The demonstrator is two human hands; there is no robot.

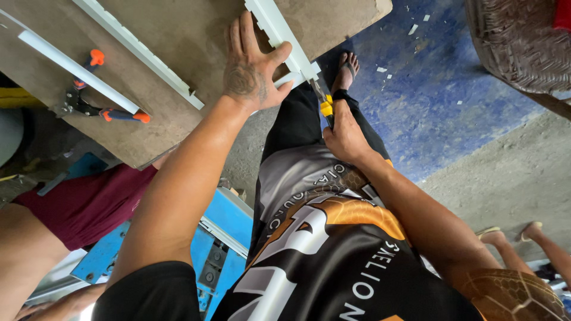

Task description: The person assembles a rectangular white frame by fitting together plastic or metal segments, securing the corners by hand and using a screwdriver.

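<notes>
The left hand [253, 71] presses the notched white strip [279, 32] flat on the counter [178, 35] while, at five o'clock, the right hand [344, 135] grips yellow-handled snips [324, 107] cutting its end, unfinished

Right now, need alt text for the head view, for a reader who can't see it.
Left hand presses a white strip onto a brown board while the right hand holds a yellow-handled cutter at the strip's end; orange-handled pliers lie on the board.
</notes>
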